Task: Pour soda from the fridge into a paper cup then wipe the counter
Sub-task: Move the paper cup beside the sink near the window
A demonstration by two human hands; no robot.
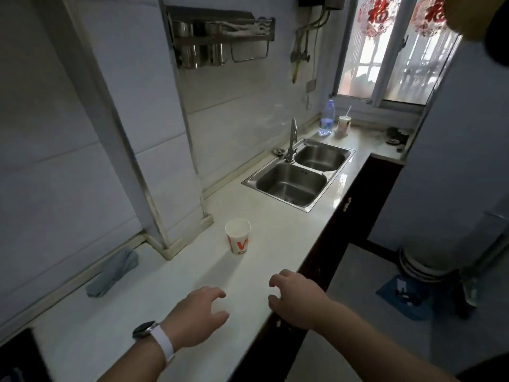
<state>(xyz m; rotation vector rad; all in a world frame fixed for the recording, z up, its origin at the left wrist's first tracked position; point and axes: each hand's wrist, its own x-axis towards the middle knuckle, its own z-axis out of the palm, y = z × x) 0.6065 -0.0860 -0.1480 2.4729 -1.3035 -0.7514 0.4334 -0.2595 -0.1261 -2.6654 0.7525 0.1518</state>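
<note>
both hands empty — left hand (197, 317) and right hand (296, 297) hover loosely curled over desk (192, 277); paper cup (238, 236) upright, empty — leave it standing, fetch soda from fridge, unseen here.

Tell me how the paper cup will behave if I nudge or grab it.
The cup looks empty, so probably very light and quick to slide on the smooth counter. Its base is narrower than its rim, so a high push could tip it. Thin paper walls would likely dent under a hard squeeze.
</note>
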